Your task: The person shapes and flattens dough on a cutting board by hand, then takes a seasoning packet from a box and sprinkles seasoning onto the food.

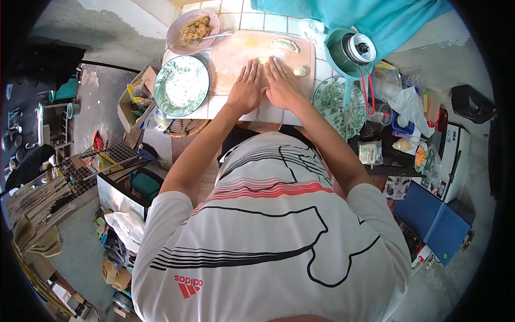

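Note:
My left hand [247, 88] lies flat on the pinkish cutting board [225, 63], fingers stretched forward. Beside it, my right hand [280, 86] is also flat, with the thumbs close together. A small patch of pale dough [263, 60] shows between the fingertips of both hands; the rest of it is hidden under the fingers. Farther back on the board lies a crimped, filled dumpling [286, 45]. To the right of my right hand sits a small dough ball [301, 71].
At left stand a bowl of brown filling [194, 30] with a fork [217, 35] and a plate of white flour [182, 86]. Another patterned plate [335, 104], a green pan [335, 51] and red-handled tongs [370, 94] are at right. A teal curtain [370, 16] hangs behind.

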